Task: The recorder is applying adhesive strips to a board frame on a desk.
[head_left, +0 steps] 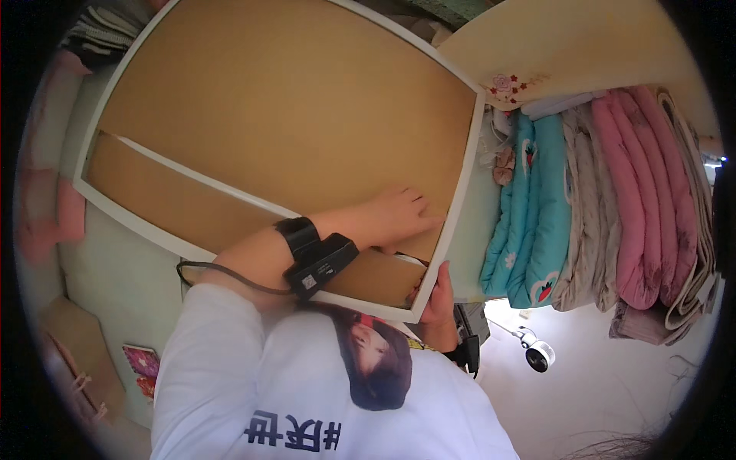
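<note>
A large brown panel (291, 100) with a white frame (130, 221) is tilted in front of me and takes up most of the upper view. Across its lower part runs a white strip (203, 178), partly hidden by my left forearm. My left hand (400, 218) lies on the brown surface near the right edge, fingers apart and holding nothing. At the lower right corner, my right hand (437, 300) grips the frame from outside; some of its fingers are hidden behind it. A black device (320, 264) with a cable is strapped to my left wrist.
Folded bedding stands on the right: a turquoise quilt (546, 207), a beige one (589, 222) and a pink one (648, 199). A cream board with printed flowers (506, 86) is behind it. A white lamp-like device (539, 355) is at lower right; a brown paper bag (86, 360) lies left.
</note>
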Motion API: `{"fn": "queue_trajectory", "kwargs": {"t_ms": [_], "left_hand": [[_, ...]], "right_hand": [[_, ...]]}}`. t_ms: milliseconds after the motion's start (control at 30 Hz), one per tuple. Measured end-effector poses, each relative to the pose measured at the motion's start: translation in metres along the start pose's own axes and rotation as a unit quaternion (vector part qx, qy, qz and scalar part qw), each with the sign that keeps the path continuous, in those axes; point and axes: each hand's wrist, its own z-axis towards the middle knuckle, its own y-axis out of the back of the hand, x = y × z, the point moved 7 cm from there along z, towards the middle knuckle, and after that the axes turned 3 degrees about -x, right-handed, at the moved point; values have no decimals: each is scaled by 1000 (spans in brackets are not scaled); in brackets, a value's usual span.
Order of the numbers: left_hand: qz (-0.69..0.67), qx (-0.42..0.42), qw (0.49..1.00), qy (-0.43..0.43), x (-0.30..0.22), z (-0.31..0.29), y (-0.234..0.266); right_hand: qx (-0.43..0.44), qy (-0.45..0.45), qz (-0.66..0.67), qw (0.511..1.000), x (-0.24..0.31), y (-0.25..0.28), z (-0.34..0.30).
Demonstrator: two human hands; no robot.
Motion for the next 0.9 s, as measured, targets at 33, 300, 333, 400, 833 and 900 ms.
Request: {"fn": "queue_trajectory", "kwargs": {"t_ms": [33, 300, 333, 400, 833, 900], "left_hand": [[-30, 6, 1000, -2, 0, 1, 2], [-71, -16, 997, -19, 4, 2, 2], [-68, -14, 997, -22, 4, 2, 1], [-60, -29, 997, -26, 5, 1, -1], [-100, -60, 993, -1, 9, -6, 2], [-92, -92, 991, -6, 8, -8, 5]], "right_hand": [[-6, -2, -4, 1000, 0, 6, 2], [84, -34, 21, 996, 3, -21, -4], [83, -35, 19, 996, 4, -21, -4], [67, -39, 11, 997, 5, -20, -4], [94, -30, 86, 991, 5, -27, -3], [91, 2, 66, 994, 13, -32, -7]]}}
